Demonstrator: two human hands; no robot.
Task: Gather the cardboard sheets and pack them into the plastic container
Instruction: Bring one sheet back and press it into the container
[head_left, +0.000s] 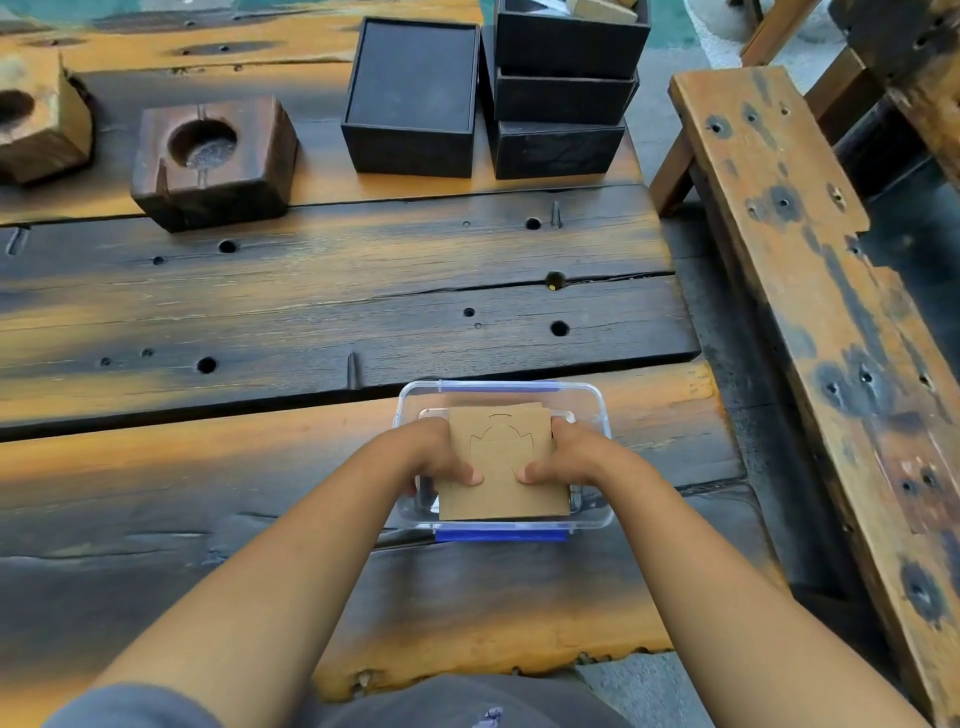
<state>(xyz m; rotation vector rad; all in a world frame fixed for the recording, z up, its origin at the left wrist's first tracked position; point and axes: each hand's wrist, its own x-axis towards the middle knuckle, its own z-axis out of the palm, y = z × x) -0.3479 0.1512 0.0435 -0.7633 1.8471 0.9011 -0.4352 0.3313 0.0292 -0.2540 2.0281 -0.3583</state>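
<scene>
A stack of brown cardboard sheets, the top one scored with a curved outline, sits over the open mouth of a clear plastic container with blue clips on its near and far sides. My left hand grips the stack's left edge, thumb on top. My right hand grips the right edge the same way. The container stands on the wooden table near its right end. How deep the stack sits inside the container is hidden by my hands.
Two wooden blocks with round recesses stand at the far left. Black boxes, one single and a stack of three, stand at the back. A wooden bench runs along the table's right side.
</scene>
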